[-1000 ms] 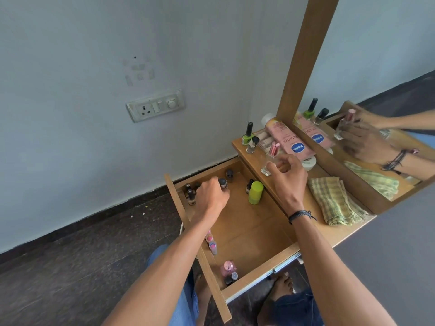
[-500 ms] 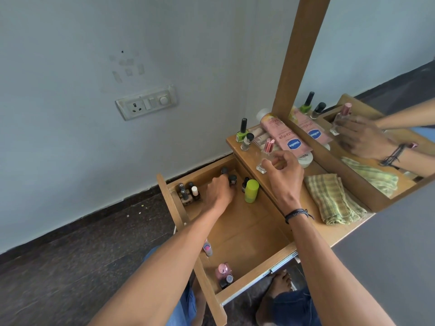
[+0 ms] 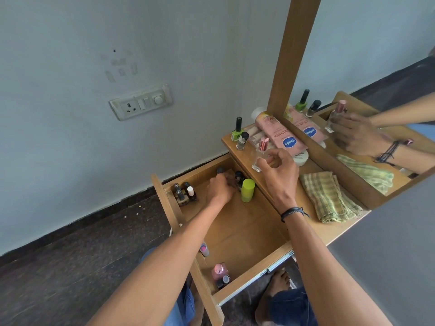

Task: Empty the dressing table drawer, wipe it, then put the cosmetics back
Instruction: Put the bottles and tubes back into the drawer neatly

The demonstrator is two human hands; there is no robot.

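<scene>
The wooden drawer (image 3: 244,234) is pulled out. My left hand (image 3: 220,190) reaches to its far end, fingers curled on a small dark-capped bottle (image 3: 220,171), beside other dark bottles (image 3: 239,177) and a lime-green tube (image 3: 247,190). A cluster of nail polishes (image 3: 184,194) stands in the far left corner. Pink items (image 3: 220,270) and a small pink tube (image 3: 204,249) lie near the front. On the table top (image 3: 313,229), my right hand (image 3: 281,171) pinches a clear bottle with a pink cap (image 3: 260,154).
On the table top stand a green nail polish (image 3: 237,131) and a grey one (image 3: 242,141), with a pink Vaseline tube (image 3: 280,135), a white jar (image 3: 301,156) and a folded checked cloth (image 3: 327,196). The mirror (image 3: 376,74) rises behind. My feet (image 3: 280,281) are under the drawer.
My left hand moved from the nail polish cluster at the drawer's left side to the dark bottles at the far end. My right hand stayed at the pink-capped bottle.
</scene>
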